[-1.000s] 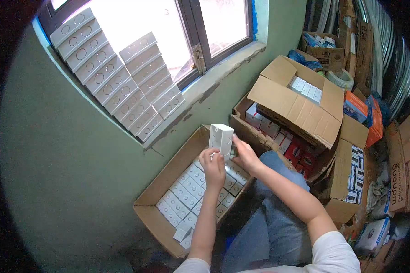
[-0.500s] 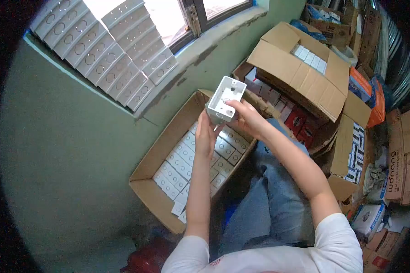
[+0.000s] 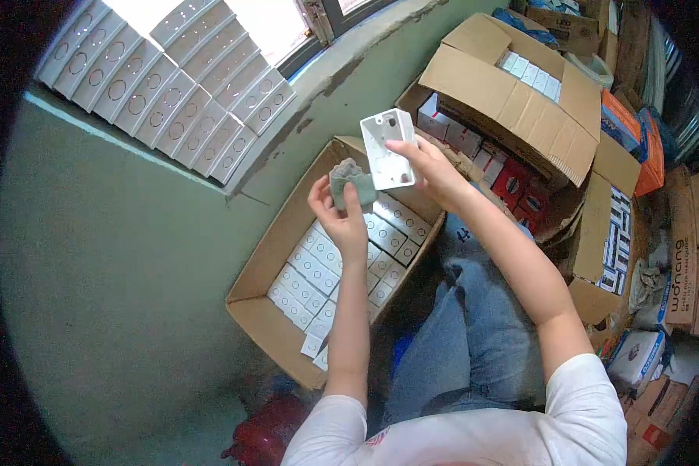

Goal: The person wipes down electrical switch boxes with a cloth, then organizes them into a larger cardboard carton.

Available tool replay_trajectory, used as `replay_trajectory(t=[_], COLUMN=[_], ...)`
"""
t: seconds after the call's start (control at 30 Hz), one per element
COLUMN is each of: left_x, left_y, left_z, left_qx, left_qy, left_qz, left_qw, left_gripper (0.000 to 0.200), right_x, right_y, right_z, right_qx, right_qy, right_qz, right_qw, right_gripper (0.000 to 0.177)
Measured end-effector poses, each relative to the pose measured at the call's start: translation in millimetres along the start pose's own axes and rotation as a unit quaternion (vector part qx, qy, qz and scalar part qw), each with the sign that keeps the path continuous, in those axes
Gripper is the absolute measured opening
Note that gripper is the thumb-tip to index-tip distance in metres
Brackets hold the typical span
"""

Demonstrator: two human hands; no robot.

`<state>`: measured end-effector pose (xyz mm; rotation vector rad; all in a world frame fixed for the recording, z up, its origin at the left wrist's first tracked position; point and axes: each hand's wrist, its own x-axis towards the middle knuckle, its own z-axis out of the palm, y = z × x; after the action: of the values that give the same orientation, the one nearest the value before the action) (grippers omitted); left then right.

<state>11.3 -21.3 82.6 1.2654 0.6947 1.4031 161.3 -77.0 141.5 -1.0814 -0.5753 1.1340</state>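
Observation:
A white rectangular plastic box (image 3: pixel 391 155), its hollow side facing me, is gripped in my right hand (image 3: pixel 431 171), with the thumb inside it. Just left of it, my left hand (image 3: pixel 342 213) pinches a crumpled grey-green cloth (image 3: pixel 352 186). Cloth and plastic box are close together; whether they touch is unclear. Beneath both hands stands an open cardboard box (image 3: pixel 248 272) holding rows of white boxes (image 3: pixel 311 272) with round marks on their faces.
Stacked white boxes (image 3: pixel 155 93) line the window ledge at the upper left. On the right are open cartons (image 3: pixel 512 109) with packaged goods, orange packs (image 3: pixel 648 159) and a white pack (image 3: pixel 637 357). A red object (image 3: pixel 268 435) lies low at the bottom.
My hands have moved apart. The plastic box has turned more upright in my right hand, and the cloth in my left hand now shows. The view has shifted slightly.

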Motion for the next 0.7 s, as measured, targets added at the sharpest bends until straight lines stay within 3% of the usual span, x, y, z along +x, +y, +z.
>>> replay_trajectory(t=[0.03, 0.13, 0.2, 0.23, 0.27, 0.37, 0.53, 0.6, 0.67, 0.7], left_x=[-2.5, -2.1, -7.2, -6.3, -4.5, -5.4, -0.4, -0.3, -6.6, -11.5], left_y=[-6.4, -5.3, -2.0, -2.6, -4.1, -6.4, -16.2, -21.2, -25.6, -22.4], left_z=[1.9, -4.2, -3.5, -1.1, 1.8, 5.4, 0.9, 1.0, 4.0, 7.1], left_qx=[0.007, 0.261, 0.338, 0.363, 0.386, 0.373, 0.461, 0.457, 0.441, 0.397], left_qy=[0.028, -0.096, -0.176, -0.213, -0.251, -0.294, -0.256, -0.258, -0.27, -0.315], left_qz=[0.035, 0.254, 0.302, 0.335, 0.366, 0.379, 0.377, 0.366, 0.358, 0.346], left_qw=[0.999, 0.926, 0.874, 0.843, 0.809, 0.794, 0.761, 0.769, 0.777, 0.79], left_gripper=[0.033, 0.032, 0.033, 0.037, 0.041, 0.036, 0.027, 0.026, 0.027, 0.033], right_x=[6.3, 10.4, 12.9, 11.8, 10.9, 9.7, 7.7, 10.7, 15.7, 16.8], right_y=[4.8, 9.9, 15.1, 15.5, 14.8, 10.0, 12.7, 23.1, 30.1, 26.2], right_z=[-4.5, -11.5, -13.7, -14.7, -17.1, -23.0, -36.7, -38.9, -42.5, -41.5], right_qx=[0.011, 0.014, -0.185, -0.234, -0.24, -0.253, -0.372, -0.366, -0.378, -0.378], right_qy=[-0.001, 0.003, 0.054, 0.042, 0.051, 0.07, -0.029, -0.02, 0.018, 0.061], right_qz=[-0.007, -0.004, -0.082, -0.135, -0.122, -0.106, 0.059, 0.072, 0.009, 0.032], right_qw=[1.0, 1.0, 0.978, 0.962, 0.962, 0.959, 0.926, 0.928, 0.926, 0.923], right_gripper=[0.055, 0.06, 0.064, 0.066, 0.064, 0.055, 0.06, 0.057, 0.056, 0.056])
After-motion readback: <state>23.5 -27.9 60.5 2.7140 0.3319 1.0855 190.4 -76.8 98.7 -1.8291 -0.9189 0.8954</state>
